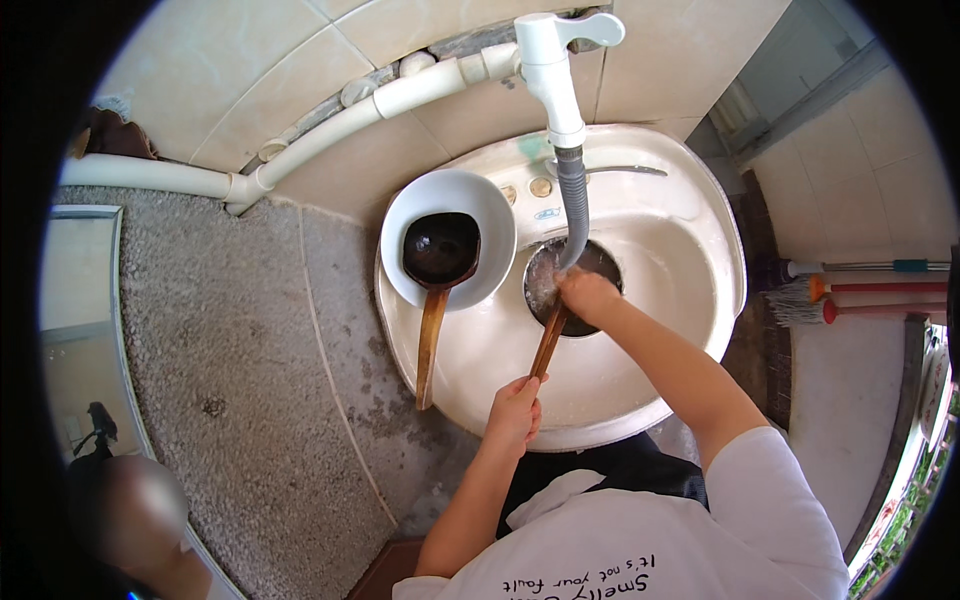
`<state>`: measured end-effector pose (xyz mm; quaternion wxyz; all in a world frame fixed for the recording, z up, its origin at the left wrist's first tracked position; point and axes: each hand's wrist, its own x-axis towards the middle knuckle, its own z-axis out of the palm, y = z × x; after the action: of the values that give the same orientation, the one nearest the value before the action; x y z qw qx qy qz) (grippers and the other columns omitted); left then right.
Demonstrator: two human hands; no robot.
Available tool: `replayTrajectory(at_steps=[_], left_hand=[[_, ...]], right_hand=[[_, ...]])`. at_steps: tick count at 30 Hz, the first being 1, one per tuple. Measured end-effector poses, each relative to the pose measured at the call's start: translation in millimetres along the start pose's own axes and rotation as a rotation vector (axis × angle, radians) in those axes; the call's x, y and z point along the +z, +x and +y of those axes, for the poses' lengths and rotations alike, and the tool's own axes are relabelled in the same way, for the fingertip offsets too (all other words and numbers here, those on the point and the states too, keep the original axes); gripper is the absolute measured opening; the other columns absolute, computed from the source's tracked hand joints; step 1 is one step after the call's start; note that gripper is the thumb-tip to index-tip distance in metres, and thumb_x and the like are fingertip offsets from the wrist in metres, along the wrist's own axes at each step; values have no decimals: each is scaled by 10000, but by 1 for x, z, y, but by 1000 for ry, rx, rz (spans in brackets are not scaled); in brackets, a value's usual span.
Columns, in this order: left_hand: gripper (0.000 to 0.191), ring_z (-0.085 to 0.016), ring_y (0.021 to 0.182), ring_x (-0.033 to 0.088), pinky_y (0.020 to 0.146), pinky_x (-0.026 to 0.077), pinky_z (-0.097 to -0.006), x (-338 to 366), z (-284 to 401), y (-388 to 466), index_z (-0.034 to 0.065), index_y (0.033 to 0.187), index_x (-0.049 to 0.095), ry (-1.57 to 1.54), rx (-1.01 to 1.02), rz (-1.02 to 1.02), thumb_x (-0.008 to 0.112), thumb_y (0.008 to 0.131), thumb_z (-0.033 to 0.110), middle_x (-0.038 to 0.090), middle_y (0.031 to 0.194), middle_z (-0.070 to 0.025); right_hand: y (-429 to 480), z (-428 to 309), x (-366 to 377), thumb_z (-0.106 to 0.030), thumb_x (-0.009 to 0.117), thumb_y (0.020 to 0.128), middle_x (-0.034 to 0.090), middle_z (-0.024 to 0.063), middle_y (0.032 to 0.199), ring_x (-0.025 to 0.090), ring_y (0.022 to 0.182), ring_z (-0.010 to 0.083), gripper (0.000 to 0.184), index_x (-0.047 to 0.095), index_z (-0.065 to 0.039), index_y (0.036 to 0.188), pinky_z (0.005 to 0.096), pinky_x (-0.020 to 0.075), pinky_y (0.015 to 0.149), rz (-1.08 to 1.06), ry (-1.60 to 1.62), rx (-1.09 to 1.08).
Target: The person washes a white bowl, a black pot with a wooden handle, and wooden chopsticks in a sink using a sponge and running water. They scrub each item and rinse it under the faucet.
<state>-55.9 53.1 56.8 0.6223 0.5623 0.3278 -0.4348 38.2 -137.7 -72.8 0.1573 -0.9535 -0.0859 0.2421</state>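
My left hand (514,411) is closed around the lower end of a bundle of wooden chopsticks (548,342). At the bundle's upper end, my right hand (589,294) is closed around it, just below the mouth of a grey corrugated hose (574,202). Water runs from the hose into a round metal bowl (533,294) in the washbasin (480,375); my right hand partly covers that bowl. Left of it, a white bowl (395,251) rests on the basin's rim and holds a dark ladle (441,247), whose wooden handle sticks out toward me.
A white plastic tap (551,82) stands over the basin, joined to a white pipe (420,88) along the tiled wall. A metal spoon (630,170) lies on the basin's back ledge. Mops (799,300) lean at the right. A mirror (86,270) at the left shows a reflected person.
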Motion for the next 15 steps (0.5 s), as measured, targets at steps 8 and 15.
replayTrajectory(at_steps=[8,15], left_hand=[[262,-47,375,279,338,218,-224,-7,-8,-34,30,1126,574,198,220,164,445,968,195,360,521,51],[270,-51,415,313,387,257,-218,0,-27,19,33,1174,553,413,491,65,445,969,172,373,554,50]], right_hand=[[-4,3,9,-143,434,918,592,150,911,641,791,259,241,532,-53,1120,347,525,630,313,818,330],[-77,-54,-20,-313,578,892,548,-8,703,438,489,60,221,563,-94,916,196,296,385,-340,2220,318]])
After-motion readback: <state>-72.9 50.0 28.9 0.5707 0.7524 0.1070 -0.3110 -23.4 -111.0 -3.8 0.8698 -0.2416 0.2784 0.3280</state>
